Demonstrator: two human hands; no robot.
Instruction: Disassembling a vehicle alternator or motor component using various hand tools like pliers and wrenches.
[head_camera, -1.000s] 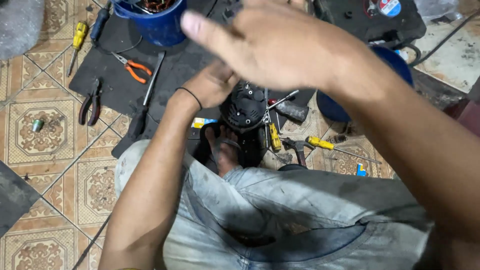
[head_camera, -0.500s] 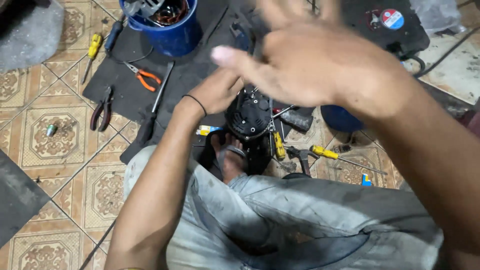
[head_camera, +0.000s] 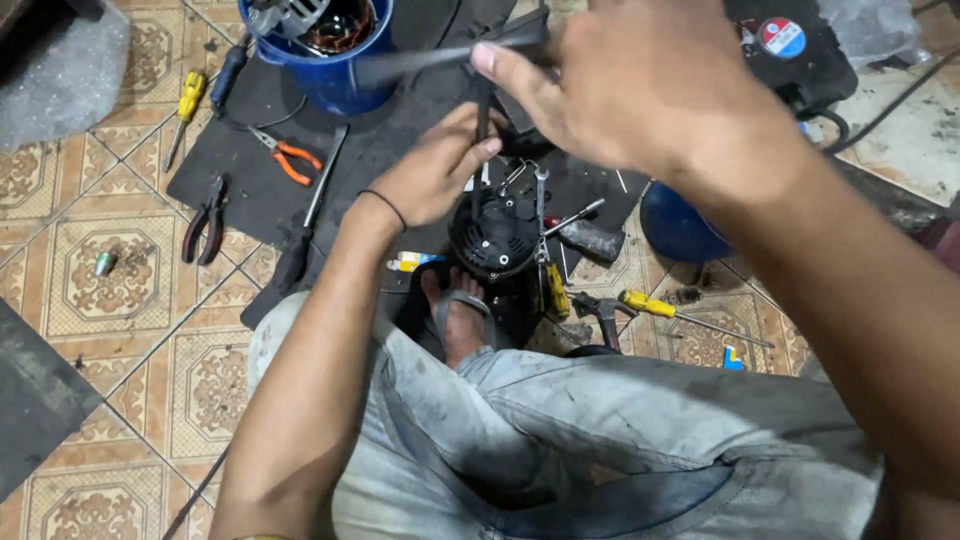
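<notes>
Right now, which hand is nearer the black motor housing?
Left. The left hand is just above the black motor housing, holding a thin tool down into it; the right hand is raised higher.

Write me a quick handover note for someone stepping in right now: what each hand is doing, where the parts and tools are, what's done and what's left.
Left hand: holds a thin dark rod-like tool upright on top of the round black motor-like unit.
Right hand: raised above it, gripping a blurred dark bar-shaped tool.
Unit: stands on the black mat, braced by a sandalled foot.
Nearby: orange pliers, dark pliers, yellow-handled screwdriver, blue bucket with a wound metal part.
Done: cannot tell how far the work has got.
Left: the unit is not yet apart; the rod is on it.
</notes>
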